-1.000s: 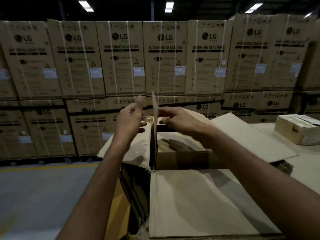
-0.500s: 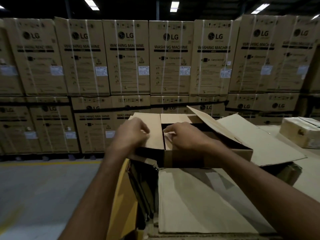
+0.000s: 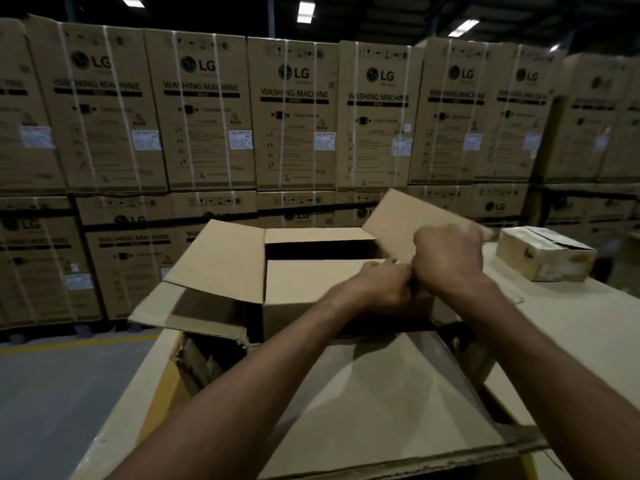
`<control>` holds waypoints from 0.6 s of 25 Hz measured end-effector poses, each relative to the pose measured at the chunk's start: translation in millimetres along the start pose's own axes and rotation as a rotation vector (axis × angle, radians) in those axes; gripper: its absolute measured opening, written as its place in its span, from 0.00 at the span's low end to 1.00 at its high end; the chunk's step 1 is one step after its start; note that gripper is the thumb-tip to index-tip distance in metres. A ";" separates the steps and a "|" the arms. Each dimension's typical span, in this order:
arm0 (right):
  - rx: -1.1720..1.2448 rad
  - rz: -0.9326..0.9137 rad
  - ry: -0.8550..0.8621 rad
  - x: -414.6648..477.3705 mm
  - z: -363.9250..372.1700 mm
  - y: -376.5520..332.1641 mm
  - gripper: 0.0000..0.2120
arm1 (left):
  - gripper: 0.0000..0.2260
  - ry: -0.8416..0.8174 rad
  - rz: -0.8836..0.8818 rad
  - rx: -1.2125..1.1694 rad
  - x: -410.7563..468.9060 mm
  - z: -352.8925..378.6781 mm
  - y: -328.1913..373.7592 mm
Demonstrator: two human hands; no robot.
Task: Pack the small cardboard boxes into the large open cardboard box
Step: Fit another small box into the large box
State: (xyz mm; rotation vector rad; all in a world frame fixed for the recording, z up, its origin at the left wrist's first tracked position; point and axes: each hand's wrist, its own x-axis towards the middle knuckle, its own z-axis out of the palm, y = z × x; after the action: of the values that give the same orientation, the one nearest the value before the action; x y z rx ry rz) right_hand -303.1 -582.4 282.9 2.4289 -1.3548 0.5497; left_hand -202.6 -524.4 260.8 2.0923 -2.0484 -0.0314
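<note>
A small cardboard box [image 3: 311, 292] sits in the mouth of the large open cardboard box [image 3: 374, 403], whose wide near flap lies flat toward me. The small box's left flap [image 3: 221, 261] stands open and its far flap is folded in, with a dark gap behind the near flap. My left hand [image 3: 384, 289] grips the right end of the near flap. My right hand [image 3: 448, 263] is closed on the raised right flap [image 3: 398, 223], touching my left hand. A second small cardboard box [image 3: 543, 254] rests on the surface to the right.
A wall of stacked LG washing machine cartons [image 3: 294, 116] fills the background. The large box's left flap [image 3: 156, 310] has a torn corner. A pale work surface [image 3: 571, 323] extends right. Grey floor with a yellow line [image 3: 69, 344] lies left.
Both hands moved from the small box's middle to its right flap. The left flap, pressed down half a second ago, now stands open.
</note>
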 end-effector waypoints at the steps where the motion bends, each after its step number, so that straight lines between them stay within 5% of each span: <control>1: 0.115 0.063 -0.119 0.5 12.5 10.4 0.09 | 0.14 0.002 0.004 0.004 5.9 7.7 3.6; 3: 0.310 0.114 -0.267 1.6 34.1 27.0 0.09 | 0.15 0.030 -0.009 -0.061 10.6 16.6 4.5; 7: 0.551 0.034 -0.191 25.2 43.4 32.5 0.12 | 0.16 0.126 -0.131 -0.232 0.0 -3.3 -16.1; 10: 0.853 -0.168 -0.325 38.7 33.5 11.6 0.13 | 0.15 0.234 -0.373 -0.055 -12.8 -24.8 -55.9; 12: 0.825 -0.269 -0.409 43.2 31.4 -5.1 0.15 | 0.15 0.215 -0.522 -0.008 -26.7 -32.4 -78.3; 15: 0.796 -0.315 -0.334 49.8 18.9 -16.6 0.15 | 0.13 0.324 -0.515 -0.040 -50.1 -43.1 -87.0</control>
State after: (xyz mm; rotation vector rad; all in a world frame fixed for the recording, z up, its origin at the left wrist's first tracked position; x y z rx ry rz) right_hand -261.5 -619.2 288.4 3.4244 -0.9134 0.7203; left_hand -111.4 -468.1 281.7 2.3563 -1.2873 0.1726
